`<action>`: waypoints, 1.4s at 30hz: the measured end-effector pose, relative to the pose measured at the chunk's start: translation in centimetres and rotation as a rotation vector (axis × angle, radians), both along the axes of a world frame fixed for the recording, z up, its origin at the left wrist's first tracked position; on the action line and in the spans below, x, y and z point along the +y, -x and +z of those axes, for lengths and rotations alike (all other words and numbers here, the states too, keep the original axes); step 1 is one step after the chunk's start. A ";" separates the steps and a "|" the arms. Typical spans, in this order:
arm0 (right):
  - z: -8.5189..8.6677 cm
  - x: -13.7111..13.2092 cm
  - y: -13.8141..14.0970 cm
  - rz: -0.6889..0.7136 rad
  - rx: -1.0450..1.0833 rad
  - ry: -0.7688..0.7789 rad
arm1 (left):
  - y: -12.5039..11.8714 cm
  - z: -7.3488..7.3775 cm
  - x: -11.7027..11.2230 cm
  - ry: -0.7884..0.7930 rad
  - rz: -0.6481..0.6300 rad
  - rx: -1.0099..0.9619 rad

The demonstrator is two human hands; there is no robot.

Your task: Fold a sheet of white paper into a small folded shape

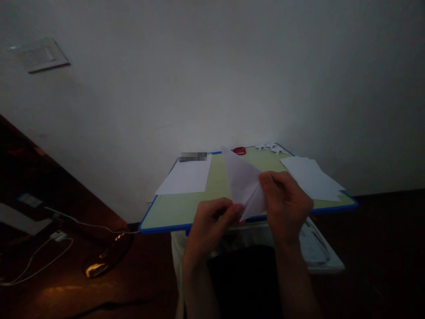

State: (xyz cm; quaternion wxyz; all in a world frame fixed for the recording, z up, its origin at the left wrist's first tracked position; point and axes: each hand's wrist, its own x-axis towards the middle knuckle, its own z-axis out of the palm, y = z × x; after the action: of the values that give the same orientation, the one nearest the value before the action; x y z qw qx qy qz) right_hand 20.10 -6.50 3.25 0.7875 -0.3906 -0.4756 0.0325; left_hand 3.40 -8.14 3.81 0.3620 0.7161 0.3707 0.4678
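A folded sheet of white paper (241,176) is held up between my two hands, above the near edge of the small table. My left hand (214,221) pinches its lower corner between thumb and fingers. Higher up on the right side, my right hand (285,199) grips the paper with the thumb in front. The sheet has a pointed top at the upper left and a crease running down toward my left thumb. My right fingers partly hide its right edge.
On the green table (166,215) lie a white sheet (187,177) with a dark blurred object (192,157) at its top, red-handled scissors (239,151), several small folded paper pieces (270,147) and a paper stack (312,176). A drawer-like tray (315,248) juts out underneath. White cables (89,227) run at left.
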 end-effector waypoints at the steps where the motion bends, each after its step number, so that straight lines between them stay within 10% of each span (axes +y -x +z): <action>1: 0.0 0.0 0.0 -0.001 -0.005 -0.006 | 0.0 0.0 -0.1 0.001 -0.001 0.006; 42: 0.3 0.2 0.5 -0.048 0.193 0.003 | 0.1 0.3 -0.3 -0.087 -0.013 0.009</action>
State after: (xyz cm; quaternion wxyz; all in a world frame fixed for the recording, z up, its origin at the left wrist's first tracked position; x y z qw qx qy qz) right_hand 19.65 -6.25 3.56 0.8296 -0.3980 -0.3881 0.0519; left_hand 3.27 -8.40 4.07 0.3317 0.7359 0.3468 0.4777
